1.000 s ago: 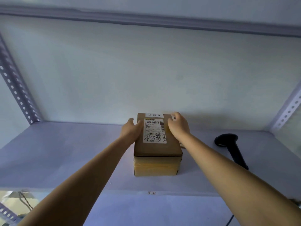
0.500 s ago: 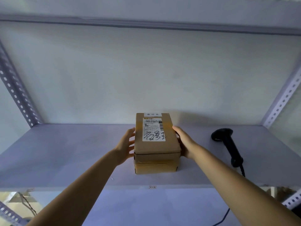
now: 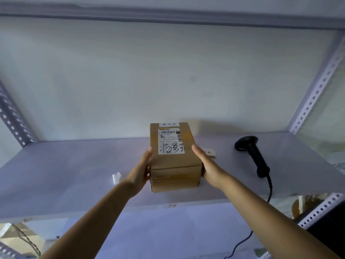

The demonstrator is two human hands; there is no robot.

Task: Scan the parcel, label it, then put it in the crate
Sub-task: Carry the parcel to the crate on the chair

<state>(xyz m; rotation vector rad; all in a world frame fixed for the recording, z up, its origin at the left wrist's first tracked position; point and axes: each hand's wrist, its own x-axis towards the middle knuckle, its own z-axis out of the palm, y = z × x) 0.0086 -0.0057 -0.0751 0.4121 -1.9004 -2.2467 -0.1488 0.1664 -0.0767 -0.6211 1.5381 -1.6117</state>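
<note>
- Your left hand (image 3: 139, 173) presses flat against the left side of the parcel (image 3: 175, 163), fingers pointing towards 12 o'clock, thumb out of sight under or behind the box edge.
- Your right hand (image 3: 208, 165) mirrors it on the right side, palm against the cardboard, fingertips reaching up near the top edge.
- Both hands clamp the parcel between them; neither curls into a fist, the grip is palm pressure from the two sides.
- Both forearms run in from the bottom corners and meet at the box.
- The parcel sits at the centre of the shelf (image 3: 65, 165); whether it rests on the board or is just raised, you cannot tell.
- On its top face lies a white shipping label (image 3: 170, 141) with a barcode and handwriting, and a small white strip (image 3: 169, 124) at the far edge.
- At 3 o'clock from the parcel, well apart, lies the black scanner (image 3: 252, 154), its cable trailing off the shelf front.
- Just beside your right hand, a small sticker (image 3: 210, 152) lies on the shelf.
- At 9 o'clock a scrap of white paper (image 3: 116, 178) lies near your left wrist.
</note>
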